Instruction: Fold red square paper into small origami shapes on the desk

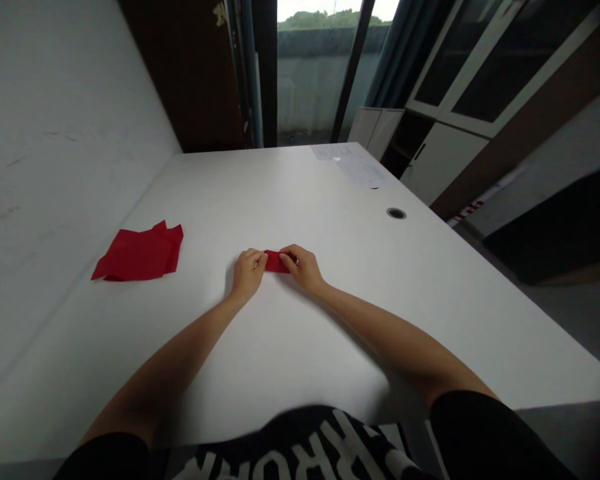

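Pinching red piece (275, 263) by opposite ends: left hand (248, 272), right hand (304, 268), both clamped

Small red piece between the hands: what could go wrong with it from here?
1. The left hand and right hand grip opposite ends of the small red piece, so an uneven pull might skew or crease it.
2. The fingers partly cover both ends, so a misaligned edge could go unnoticed.
3. The red pieces at the left lie loosely overlapped on the table; a bump might shift them.
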A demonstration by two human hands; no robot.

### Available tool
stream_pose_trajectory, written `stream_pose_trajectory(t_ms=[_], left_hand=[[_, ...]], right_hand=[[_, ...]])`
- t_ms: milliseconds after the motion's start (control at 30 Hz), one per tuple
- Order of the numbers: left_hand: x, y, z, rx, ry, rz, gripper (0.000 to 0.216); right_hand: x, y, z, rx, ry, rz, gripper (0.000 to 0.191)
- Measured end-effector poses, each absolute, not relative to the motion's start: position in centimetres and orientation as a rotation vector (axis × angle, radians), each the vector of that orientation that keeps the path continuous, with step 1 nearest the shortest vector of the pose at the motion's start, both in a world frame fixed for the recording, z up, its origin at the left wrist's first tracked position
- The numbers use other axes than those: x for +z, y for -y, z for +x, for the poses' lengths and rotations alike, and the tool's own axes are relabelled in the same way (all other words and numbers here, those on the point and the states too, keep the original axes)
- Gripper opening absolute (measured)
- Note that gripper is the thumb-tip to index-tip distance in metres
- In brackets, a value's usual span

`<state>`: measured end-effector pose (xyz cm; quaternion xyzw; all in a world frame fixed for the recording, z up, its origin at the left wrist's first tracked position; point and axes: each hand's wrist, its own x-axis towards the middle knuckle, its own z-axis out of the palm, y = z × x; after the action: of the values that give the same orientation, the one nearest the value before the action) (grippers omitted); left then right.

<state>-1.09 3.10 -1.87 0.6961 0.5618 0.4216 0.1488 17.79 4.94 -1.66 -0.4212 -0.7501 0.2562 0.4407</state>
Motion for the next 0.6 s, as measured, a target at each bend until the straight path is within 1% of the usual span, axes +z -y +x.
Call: stream_pose_trajectory(t_ms=[167, 267, 400, 500, 600], left_hand=[[-1.46, -2.9, -1.03, 1.251, -1.587, 1.95, 0.03], [-1.82, -3.2, -0.83, 1.296, -1.52, 1.745, 0.026], [-2.08, -3.51, -0.65, 1.303, -1.381, 1.495, 0.029], [-2.01, -3.41, -0.61, 1.303, -1.345, 1.472, 0.03], [-2.03, -3.27, -0.65, 1.287, -1.375, 1.517, 0.025]], right_hand=[[-1.47, -4.75, 17.75, 0.554, 1.918, -1.049, 0.02], [-1.44, -4.66, 17.71, 0.554, 1.944, -1.036, 0.019], [-1.5, -4.74, 17.75, 0.567, 1.926, -1.025, 0.02], [-1.58, -4.87, 17.82, 0.569, 1.891, -1.029, 0.021], [-1.58, -4.88, 17.81, 0.575, 1.89, -1.026, 0.02]])
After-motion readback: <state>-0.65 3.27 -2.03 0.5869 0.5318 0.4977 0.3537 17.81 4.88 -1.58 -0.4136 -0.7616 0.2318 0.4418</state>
